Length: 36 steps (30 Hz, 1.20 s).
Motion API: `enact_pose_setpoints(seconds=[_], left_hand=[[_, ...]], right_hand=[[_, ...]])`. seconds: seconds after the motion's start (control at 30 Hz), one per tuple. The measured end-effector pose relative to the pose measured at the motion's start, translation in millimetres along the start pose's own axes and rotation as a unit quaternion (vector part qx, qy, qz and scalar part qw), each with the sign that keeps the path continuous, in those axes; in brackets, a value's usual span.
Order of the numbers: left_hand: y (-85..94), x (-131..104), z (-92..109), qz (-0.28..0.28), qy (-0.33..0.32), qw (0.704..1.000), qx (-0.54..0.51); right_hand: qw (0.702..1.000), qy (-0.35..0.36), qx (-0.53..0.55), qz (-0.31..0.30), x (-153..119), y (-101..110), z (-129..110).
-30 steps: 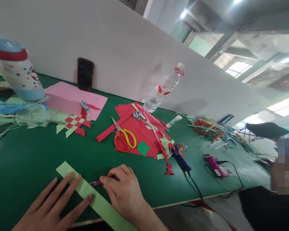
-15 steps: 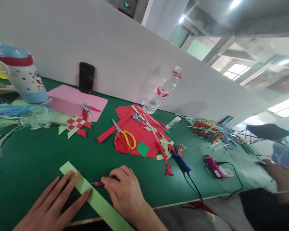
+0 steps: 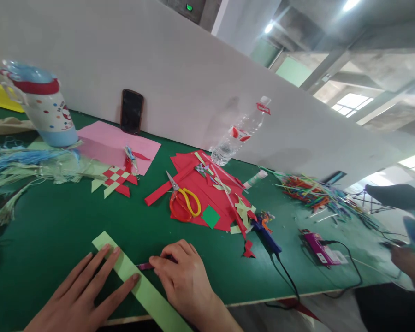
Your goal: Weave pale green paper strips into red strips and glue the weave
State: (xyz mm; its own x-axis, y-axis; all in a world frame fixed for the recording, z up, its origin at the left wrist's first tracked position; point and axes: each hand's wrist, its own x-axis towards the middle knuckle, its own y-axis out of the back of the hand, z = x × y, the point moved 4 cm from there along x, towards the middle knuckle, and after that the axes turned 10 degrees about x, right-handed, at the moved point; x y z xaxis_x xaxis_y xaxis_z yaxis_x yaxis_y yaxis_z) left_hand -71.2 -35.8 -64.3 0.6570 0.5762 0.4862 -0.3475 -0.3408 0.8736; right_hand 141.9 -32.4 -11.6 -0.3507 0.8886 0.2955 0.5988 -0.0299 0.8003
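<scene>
A light green paper strip (image 3: 152, 295) lies slantwise on the green table near its front edge. My left hand (image 3: 86, 290) rests flat on it, fingers stretched out and pressing its upper part. Beside the strip, on its right, my right hand (image 3: 185, 272) is closed around a slim purple-handled tool (image 3: 145, 266) with a thin tip, possibly a craft knife. That tip points left at the strip's edge; the rest is hidden in my fingers. Farther back, scissors (image 3: 183, 198) with red and yellow handles lie on red paper (image 3: 214, 203).
A woven red-and-green paper piece (image 3: 115, 180) lies left, near pink paper (image 3: 124, 143). A patterned flask (image 3: 51, 113), a phone (image 3: 132, 111) and a plastic bottle (image 3: 240, 133) stand along the wall. A blue glue gun (image 3: 268, 237), corded magenta box (image 3: 321, 251) and another person's hand (image 3: 408, 265) are right.
The view has shifted slightly, so the table things appear farther right. Both my hands keep nearly the same place on and beside the green strip.
</scene>
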Motion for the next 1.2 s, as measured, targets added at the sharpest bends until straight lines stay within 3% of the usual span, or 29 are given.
enact_pose_setpoints(seconds=[0.4,0.87,1.2], left_hand=[[-0.4,-0.5,1.2,-0.024,0.0,1.0,-0.002],[0.7,3.4,-0.3,-0.014,-0.013,1.0,0.007],[4.0,-0.8,1.6,-0.001,0.03,0.999,-0.032]], right_hand=[[1.0,-0.016,-0.009,-0.004,3.9,-1.6,2.1],[1.0,-0.02,-0.004,-0.005,9.3,-4.3,1.7],[1.0,-0.011,-0.006,-0.015,2.4,0.2,0.3]])
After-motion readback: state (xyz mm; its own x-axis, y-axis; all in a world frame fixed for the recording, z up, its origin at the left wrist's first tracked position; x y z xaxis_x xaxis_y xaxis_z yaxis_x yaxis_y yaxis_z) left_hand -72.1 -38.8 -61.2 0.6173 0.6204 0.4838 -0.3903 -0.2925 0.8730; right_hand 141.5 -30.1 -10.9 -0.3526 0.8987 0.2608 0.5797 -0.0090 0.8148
